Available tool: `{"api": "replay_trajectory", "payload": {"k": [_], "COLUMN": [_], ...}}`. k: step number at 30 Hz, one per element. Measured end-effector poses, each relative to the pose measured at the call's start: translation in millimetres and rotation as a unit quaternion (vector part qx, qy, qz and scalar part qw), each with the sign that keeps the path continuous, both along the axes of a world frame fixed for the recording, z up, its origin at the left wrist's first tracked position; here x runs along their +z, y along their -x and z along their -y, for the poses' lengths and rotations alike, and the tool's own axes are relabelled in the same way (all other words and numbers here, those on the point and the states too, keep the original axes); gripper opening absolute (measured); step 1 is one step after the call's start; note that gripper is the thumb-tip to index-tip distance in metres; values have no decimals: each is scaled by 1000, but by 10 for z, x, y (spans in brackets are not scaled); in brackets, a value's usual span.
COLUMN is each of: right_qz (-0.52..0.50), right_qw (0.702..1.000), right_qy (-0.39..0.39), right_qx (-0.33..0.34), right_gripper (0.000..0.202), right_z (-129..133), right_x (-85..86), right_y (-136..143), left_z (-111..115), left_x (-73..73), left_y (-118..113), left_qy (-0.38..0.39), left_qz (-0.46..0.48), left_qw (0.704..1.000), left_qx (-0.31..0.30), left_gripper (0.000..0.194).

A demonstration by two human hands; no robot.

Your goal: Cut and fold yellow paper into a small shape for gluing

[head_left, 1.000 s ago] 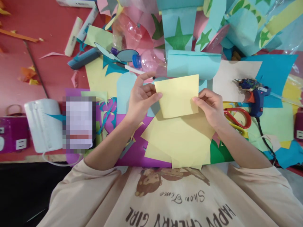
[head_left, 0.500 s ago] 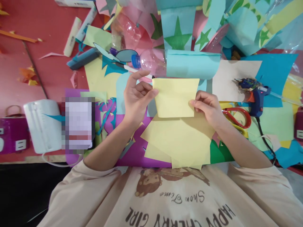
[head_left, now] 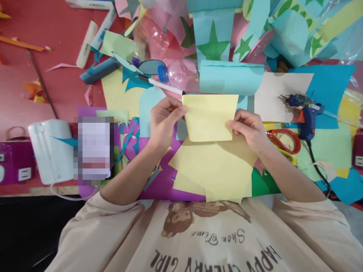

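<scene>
A small yellow paper (head_left: 211,118), which looks folded along its left side, is held up between my two hands. My left hand (head_left: 164,121) pinches its left edge near the top between thumb and fingers. On the right edge, lower down, my right hand (head_left: 248,126) grips it the same way. Larger yellow sheets (head_left: 215,170) lie beneath it, near my body. Just beyond the paper lies a clear bottle (head_left: 183,73) with a blue cap, its body wrapped in light blue paper (head_left: 231,77). A white pen (head_left: 166,86) rests beside the bottle.
Red-handled scissors (head_left: 286,139) and a blue glue gun (head_left: 307,121) with its cord lie to the right. On the left are a phone (head_left: 95,147), a white power bank (head_left: 52,151) and colored scraps. Star-decorated papers (head_left: 213,41) stand at the back.
The raised fingers of my left hand have curled down toward the paper's left edge. The paper and my right hand have hardly moved.
</scene>
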State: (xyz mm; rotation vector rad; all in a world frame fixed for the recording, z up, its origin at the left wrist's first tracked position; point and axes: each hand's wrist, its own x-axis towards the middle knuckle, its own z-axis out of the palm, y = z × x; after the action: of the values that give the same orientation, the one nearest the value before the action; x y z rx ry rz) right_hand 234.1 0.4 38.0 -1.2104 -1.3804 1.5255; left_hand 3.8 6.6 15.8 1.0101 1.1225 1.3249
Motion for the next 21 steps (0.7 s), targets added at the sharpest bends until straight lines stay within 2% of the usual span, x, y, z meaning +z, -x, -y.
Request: {"api": "replay_trajectory", "payload": {"k": [5,9,12,21], "right_qz": [2,2,-1,-1], "right_qw": [1000,1000,1000,999], "right_qy": [-6,-3,-3,4], "right_qx": [17,26,28,39], "right_gripper": [33,33,31,30], "right_z": [-8,-5,1,-11], "right_x": [26,24,6,5], "right_y": [1,6,4,6], "left_z": [0,6,8,-14], "left_x": [26,9,-4,30], "left_y": [-10,-5,3,-3], "left_qy": [6,2,-1,3], "left_qz": [-32,-52,-52,-28], "left_qw": [999,999,998,999], "left_qx": [-9,15,32,30], "left_gripper": [29,34,34,28]}}
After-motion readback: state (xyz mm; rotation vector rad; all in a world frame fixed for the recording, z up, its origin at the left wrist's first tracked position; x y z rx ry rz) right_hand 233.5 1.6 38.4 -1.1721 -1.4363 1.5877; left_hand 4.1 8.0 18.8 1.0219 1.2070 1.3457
